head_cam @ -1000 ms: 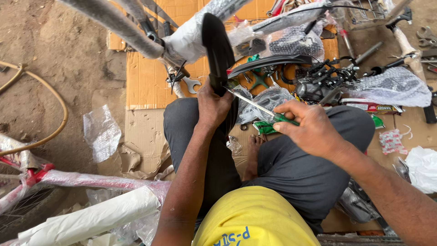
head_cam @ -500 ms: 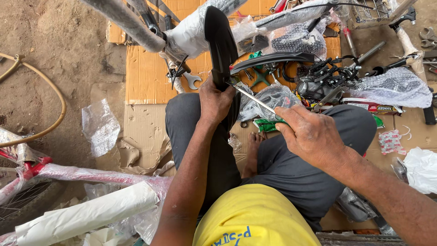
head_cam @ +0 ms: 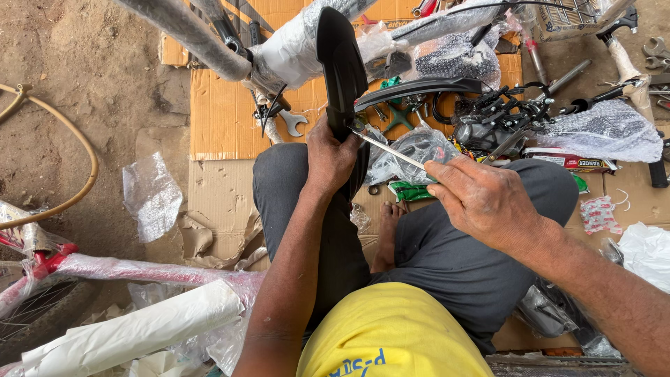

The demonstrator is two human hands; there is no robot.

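Observation:
My left hand grips a black curved bicycle mudguard near its lower part and holds it upright in front of me. My right hand holds a thin metal rod, a mudguard stay, whose far end touches the mudguard beside my left thumb. A second black mudguard lies flat just behind, among plastic-wrapped bicycle parts. I sit cross-legged on flattened cardboard in grey trousers and a yellow shirt.
A grey bicycle frame tube crosses the upper left, with a spanner below it. A wrapped red frame and a white wrapped part lie at lower left. Bubble-wrapped parts and tools crowd the right; bare dirt lies at left.
The rod's tip has stayed against the mudguard while my right hand shifted slightly lower and to the right. My left hand keeps its grip.

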